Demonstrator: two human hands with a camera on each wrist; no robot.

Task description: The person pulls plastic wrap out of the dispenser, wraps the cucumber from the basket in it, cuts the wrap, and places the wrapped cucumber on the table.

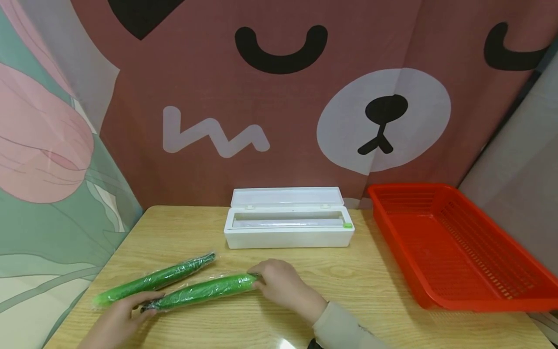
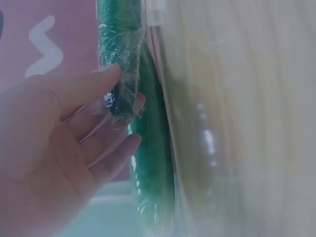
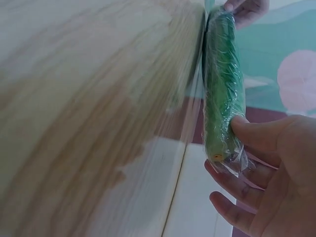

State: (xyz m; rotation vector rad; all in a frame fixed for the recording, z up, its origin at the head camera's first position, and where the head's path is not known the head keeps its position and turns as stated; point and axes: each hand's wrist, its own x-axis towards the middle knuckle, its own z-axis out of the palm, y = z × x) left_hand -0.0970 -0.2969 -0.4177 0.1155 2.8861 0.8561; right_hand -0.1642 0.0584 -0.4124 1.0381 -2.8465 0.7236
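Observation:
A green cucumber wrapped in clear film is held by both hands just over the table. My left hand pinches its dark end between thumb and fingers; the left wrist view shows crinkled film around that end. At the paler end, my right hand grips it, with the thumb on one side and fingers behind, as the right wrist view shows. A second film-wrapped cucumber lies on the table just behind the first, its pale end near the left hand.
A white cling film dispenser stands at the back of the wooden table, lid raised and a roll inside. To the right is a red plastic basket. A printed curtain hangs behind.

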